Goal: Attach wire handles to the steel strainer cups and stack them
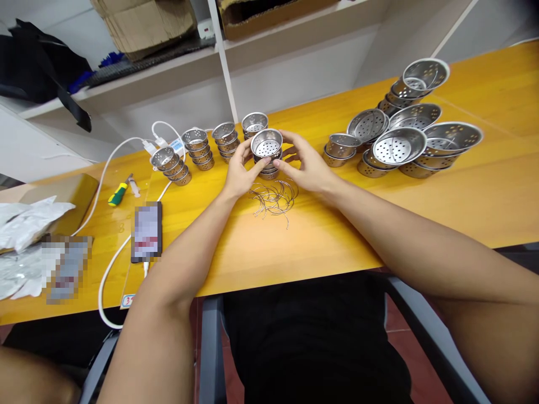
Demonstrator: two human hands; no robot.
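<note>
A stack of small perforated metal cups (267, 148) stands upright on the yellow table in front of me. My left hand (243, 170) wraps its left side, thumb against the front of the stack. On the other side my right hand (309, 164) closes round it, thumb also at the front. The two thumbs nearly meet. Just below the stack lies a loose tangle of thin curved metal wires (275, 197). Another cup stack (254, 124) stands right behind the held one. Further left are more stacks of the same cups (225, 140).
Right of my hands is a pile of perforated metal cups (400, 147), some leaning. To the left lie a phone (146, 231) on a white cable, a green-yellow screwdriver (118, 193), a power strip (177, 147) and plastic bags (31, 221). Shelves (290, 78) rise behind the table.
</note>
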